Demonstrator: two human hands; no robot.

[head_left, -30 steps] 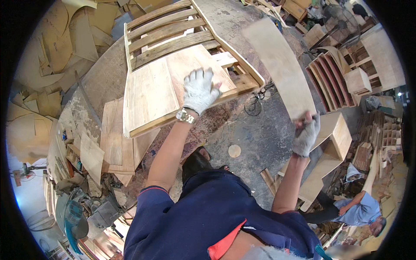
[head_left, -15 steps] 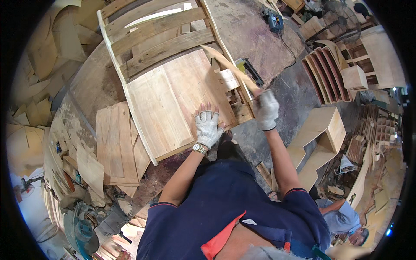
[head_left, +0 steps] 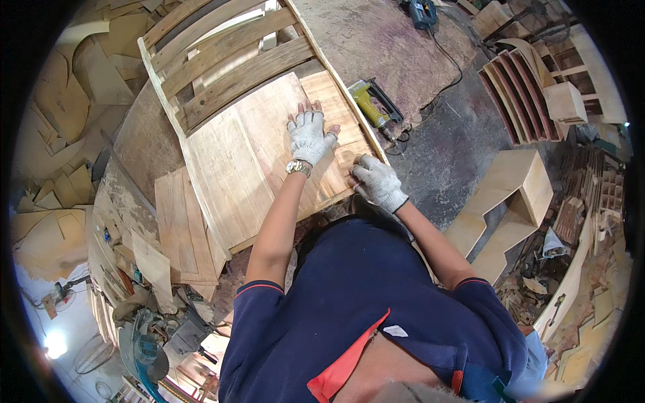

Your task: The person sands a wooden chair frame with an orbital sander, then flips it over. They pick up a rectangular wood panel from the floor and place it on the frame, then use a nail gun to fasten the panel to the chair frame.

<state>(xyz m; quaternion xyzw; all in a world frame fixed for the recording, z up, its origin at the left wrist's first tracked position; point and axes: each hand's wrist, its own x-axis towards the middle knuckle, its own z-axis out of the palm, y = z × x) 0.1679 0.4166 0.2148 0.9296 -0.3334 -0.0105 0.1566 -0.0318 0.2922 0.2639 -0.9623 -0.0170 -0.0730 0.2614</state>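
Note:
A long wooden frame (head_left: 199, 185) with dark slats (head_left: 238, 57) at its far end lies in front of me. Wide pale boards (head_left: 228, 168) fill its near part, and a narrower, yellower board (head_left: 324, 91) lies along the right rail. My left hand (head_left: 310, 136), in a fingerless white glove, rests flat with fingers spread where the boards meet. At the near right corner my right hand (head_left: 378, 183), gloved alike, has its fingers curled over the end of the yellower board. Its fingertips are partly hidden.
A yellow-green nail gun (head_left: 373, 107) lies just right of the frame. Farther off is a blue corded power tool (head_left: 422, 15). An angular plywood piece (head_left: 504, 195) stands on the right, loose panels (head_left: 180, 228) on the left, and a circular saw (head_left: 146, 352) at lower left.
The board held slanting in my right hand now lies in the frame along the right rail, covering the gap there. My left hand has slid farther away; my right came inward to the corner.

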